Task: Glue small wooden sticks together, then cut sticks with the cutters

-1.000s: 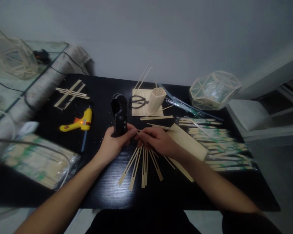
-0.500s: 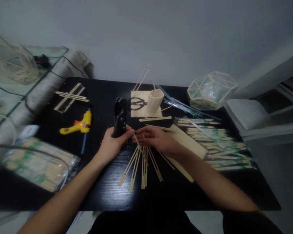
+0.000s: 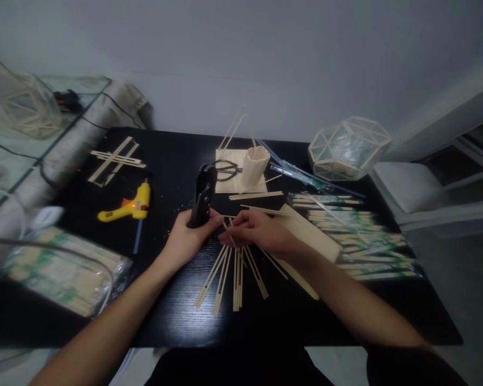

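Hands [image 3: 187, 236] hang over fanned sticks [image 3: 235, 284], between glue gun [image 3: 142, 198] and packets [image 3: 346, 218].

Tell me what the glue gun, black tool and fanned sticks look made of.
Glue gun: probably plastic, from its smooth yellow body. Fanned sticks: likely unfinished wood or bamboo, pale and matte. Black tool: metal or plastic, dark with small glints; unclear which.

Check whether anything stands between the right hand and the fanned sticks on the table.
One thin stick slants by the fingertips of the right hand, across the far end of the fanned sticks; nothing else visible stands between them.
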Demonstrator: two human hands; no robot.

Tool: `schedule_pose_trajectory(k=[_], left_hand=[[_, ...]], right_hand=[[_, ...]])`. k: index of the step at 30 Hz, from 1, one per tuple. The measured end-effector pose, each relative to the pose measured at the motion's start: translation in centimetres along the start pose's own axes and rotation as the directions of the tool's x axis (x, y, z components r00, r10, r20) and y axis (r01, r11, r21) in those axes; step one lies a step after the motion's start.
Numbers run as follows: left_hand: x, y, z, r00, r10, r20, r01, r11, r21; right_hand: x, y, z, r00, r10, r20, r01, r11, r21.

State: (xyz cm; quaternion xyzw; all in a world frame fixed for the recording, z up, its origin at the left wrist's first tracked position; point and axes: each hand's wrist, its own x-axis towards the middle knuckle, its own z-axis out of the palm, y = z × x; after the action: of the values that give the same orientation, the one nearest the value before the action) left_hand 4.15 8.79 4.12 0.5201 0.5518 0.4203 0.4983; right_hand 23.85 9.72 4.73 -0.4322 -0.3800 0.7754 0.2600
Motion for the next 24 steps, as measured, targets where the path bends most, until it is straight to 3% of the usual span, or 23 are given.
schedule_pose_trajectory(k=[7,14,24], left_hand=[[-0.14,0.40,0.33,0.999,0.043,0.022,-0.044,0.997,0.058],[-0.16,-0.04,0.51,0.996,0.034,0.085,-0.034,0.999,-0.008],[-0.31,0.10,0.66,0.999,0.040,0.022,-0.040,0.999,0.019]], right_hand=[[0.25,0.52,-0.09,0.998,-0.046,0.043,0.047,0.999,-0.014],[0.29,0.48,0.10,0.995,-0.044,0.090,0.048,0.998,-0.041],[0.34,0.52,0.18,0.995,-0.011,0.103,0.017,0.998,-0.061]])
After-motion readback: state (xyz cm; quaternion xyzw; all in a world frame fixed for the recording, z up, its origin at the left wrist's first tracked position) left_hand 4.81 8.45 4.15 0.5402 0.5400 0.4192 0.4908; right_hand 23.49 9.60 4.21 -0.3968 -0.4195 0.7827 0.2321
